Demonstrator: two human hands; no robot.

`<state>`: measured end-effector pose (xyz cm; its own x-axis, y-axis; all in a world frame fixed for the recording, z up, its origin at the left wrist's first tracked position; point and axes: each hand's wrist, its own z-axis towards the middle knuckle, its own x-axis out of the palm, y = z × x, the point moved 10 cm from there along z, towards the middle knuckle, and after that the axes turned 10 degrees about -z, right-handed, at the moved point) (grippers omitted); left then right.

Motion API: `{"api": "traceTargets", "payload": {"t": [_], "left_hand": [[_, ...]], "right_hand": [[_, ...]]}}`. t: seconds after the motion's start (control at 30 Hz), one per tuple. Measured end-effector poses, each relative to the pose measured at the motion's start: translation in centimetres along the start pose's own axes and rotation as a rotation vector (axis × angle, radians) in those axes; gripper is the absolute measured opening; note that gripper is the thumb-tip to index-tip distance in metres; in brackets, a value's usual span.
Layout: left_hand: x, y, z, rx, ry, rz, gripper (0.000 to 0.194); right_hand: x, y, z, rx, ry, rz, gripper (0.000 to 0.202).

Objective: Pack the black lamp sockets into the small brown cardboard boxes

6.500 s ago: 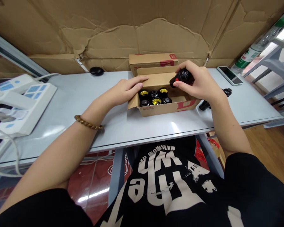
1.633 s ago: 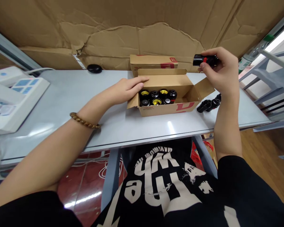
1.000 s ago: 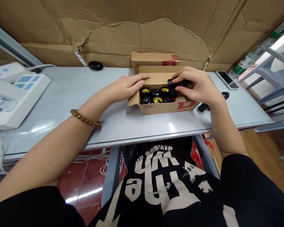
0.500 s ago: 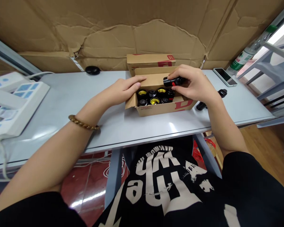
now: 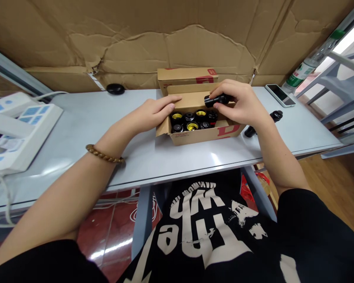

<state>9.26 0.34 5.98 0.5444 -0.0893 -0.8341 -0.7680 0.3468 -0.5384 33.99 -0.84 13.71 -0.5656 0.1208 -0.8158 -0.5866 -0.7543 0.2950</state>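
Observation:
A small open cardboard box [image 5: 199,138] with red print sits on the table. Several black cylindrical parts [image 5: 191,117] stand upright inside it, some showing yellow threaded openings. My left hand [image 5: 157,113] grips the left end of this box, its thumb and index finger at the rim. Above the box's right half, my right hand [image 5: 242,100] holds another black cylindrical part [image 5: 210,101] between thumb and fingers, tilted nearly level. One more black part [image 5: 276,116] lies on the tabletop, partly hidden behind my right forearm.
A second cardboard box [image 5: 179,74] stands directly behind. To the right are a phone [image 5: 280,95] and a plastic bottle [image 5: 301,72] with a green cap. A round black object [image 5: 115,89] lies at the back left. White equipment [image 5: 20,125] with cables occupies the left end.
The black part in my right hand has turned slightly, and its red piece no longer shows. Both hands stay in nearly the same place.

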Motion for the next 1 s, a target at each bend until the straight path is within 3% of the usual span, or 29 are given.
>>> {"api": "traceTargets", "payload": {"t": [0.27,0.47,0.83,1.0], "left_hand": [[0.04,0.1,0.01,0.007,-0.001,0.003,0.076],[0.01,0.18,0.03,0.015,-0.004,-0.002,0.075],[0.01,0.14,-0.03,-0.016,0.007,-0.001,0.075],[0.09,-0.1,-0.01,-0.005,0.015,0.003,0.075]], "right_hand": [[-0.02,0.14,0.08,-0.009,-0.003,-0.011,0.018],[0.05,-0.44,-0.04,0.072,0.021,-0.063,0.035],[-0.36,-0.45,-0.16,0.129,0.02,-0.078,0.038],[-0.57,-0.12,-0.17,0.074,-0.009,-0.075,0.031]]}}
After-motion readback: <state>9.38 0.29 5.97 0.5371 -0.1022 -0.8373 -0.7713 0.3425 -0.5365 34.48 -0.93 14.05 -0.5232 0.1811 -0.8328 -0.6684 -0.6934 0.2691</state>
